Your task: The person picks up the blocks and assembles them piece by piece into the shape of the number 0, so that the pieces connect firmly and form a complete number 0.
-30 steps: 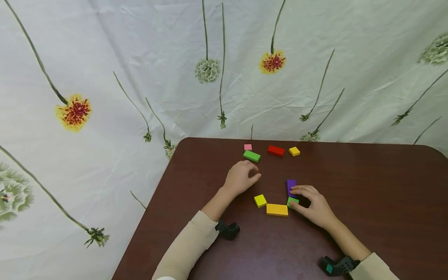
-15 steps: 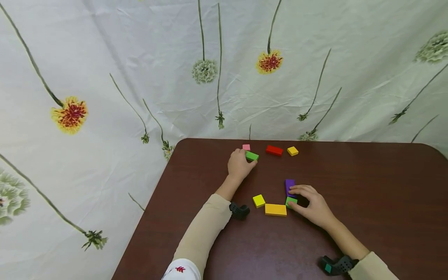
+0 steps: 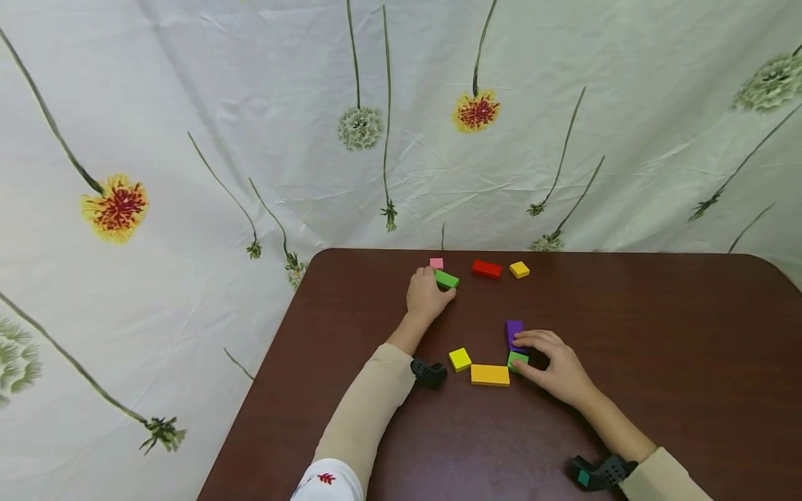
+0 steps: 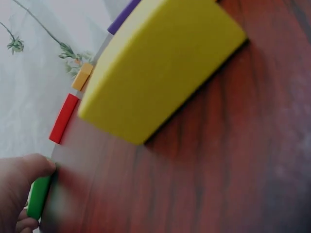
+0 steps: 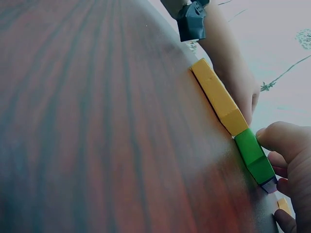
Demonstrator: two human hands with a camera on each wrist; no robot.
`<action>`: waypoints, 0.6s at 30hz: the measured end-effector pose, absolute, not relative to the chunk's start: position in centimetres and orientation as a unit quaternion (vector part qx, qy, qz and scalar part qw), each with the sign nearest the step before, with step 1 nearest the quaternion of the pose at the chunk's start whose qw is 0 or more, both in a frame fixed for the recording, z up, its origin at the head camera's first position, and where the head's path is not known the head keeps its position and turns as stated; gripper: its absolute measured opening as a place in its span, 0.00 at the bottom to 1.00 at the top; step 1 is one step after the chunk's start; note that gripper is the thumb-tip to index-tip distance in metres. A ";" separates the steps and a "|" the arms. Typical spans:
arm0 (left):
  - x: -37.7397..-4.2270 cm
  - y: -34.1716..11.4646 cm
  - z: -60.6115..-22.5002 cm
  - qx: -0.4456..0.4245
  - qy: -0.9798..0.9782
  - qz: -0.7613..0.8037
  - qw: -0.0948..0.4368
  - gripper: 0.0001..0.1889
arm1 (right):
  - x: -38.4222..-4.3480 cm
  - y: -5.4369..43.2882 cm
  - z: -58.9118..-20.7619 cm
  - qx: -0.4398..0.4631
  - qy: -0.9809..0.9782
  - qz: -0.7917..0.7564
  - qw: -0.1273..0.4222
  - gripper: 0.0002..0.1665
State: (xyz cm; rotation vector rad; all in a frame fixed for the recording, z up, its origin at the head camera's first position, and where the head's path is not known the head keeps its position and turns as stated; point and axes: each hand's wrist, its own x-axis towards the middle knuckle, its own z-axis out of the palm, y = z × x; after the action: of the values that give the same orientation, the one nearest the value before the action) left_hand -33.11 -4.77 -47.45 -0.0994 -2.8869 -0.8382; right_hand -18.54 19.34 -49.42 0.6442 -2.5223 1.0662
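Observation:
At the table's far left, my left hand [image 3: 427, 293] pinches a long green block [image 3: 447, 279] between thumb and fingers. The left wrist view shows the thumb over one end of that green block [image 4: 39, 196]. My right hand [image 3: 557, 365] curves over the row in the middle, its thumb on a small green block [image 3: 518, 358] and its fingertips on a purple block [image 3: 514, 334]. A long orange-yellow block [image 3: 490, 376] meets the small green block's lower left corner. To its left sits a yellow square block [image 3: 460, 360], turned at an angle.
Behind the left hand lies a small pink block [image 3: 436, 263]. A red block [image 3: 486, 269] and another yellow block [image 3: 519, 270] lie along the far edge of the dark brown table [image 3: 658, 334]. A flower-printed cloth [image 3: 282, 83] hangs behind.
My left hand has reached forward to the long green block and taken hold of it. My right hand stays at the small green and purple blocks.

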 end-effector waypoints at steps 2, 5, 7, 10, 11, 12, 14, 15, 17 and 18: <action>-33.0 -5.0 -47.4 -0.046 -0.952 -0.296 0.062 0.30 | -18.6 19.3 -49.4 0.226 -0.884 0.374 0.164 0.19; -32.7 -5.3 -47.2 -0.072 -0.942 -0.323 0.054 0.30 | -18.6 19.4 -49.5 0.229 -0.884 0.373 0.166 0.19; -32.5 -5.4 -47.0 -0.090 -0.936 -0.338 0.048 0.30 | -18.6 19.4 -49.6 0.230 -0.883 0.374 0.168 0.19; -32.0 -5.6 -46.9 -0.116 -0.929 -0.348 0.042 0.30 | -18.6 19.4 -49.6 0.228 -0.884 0.374 0.166 0.19; -31.9 -5.7 -46.8 -0.125 -0.928 -0.348 0.040 0.30 | -18.6 19.4 -49.6 0.228 -0.884 0.374 0.165 0.19; -31.8 -5.7 -46.8 -0.134 -0.928 -0.347 0.039 0.29 | -18.6 19.4 -49.6 0.227 -0.884 0.374 0.164 0.19; -31.5 -5.8 -46.6 -0.151 -0.926 -0.345 0.034 0.29 | -18.6 19.4 -49.6 0.227 -0.884 0.373 0.164 0.19; -31.4 -5.9 -46.6 -0.159 -0.925 -0.345 0.032 0.29 | -18.6 19.4 -49.6 0.228 -0.884 0.373 0.164 0.19; -31.1 -6.0 -46.4 -0.173 -0.923 -0.342 0.025 0.30 | -18.6 19.4 -49.6 0.228 -0.884 0.374 0.165 0.19; -31.0 -6.1 -46.4 -0.180 -0.923 -0.340 0.022 0.30 | -18.6 19.4 -49.6 0.228 -0.883 0.374 0.165 0.19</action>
State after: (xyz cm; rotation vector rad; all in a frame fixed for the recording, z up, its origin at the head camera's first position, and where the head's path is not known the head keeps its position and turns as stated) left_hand -31.01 -6.08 -46.39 -0.5584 -2.8591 -1.0550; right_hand -18.58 19.38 -49.60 0.6496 -2.5169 1.0667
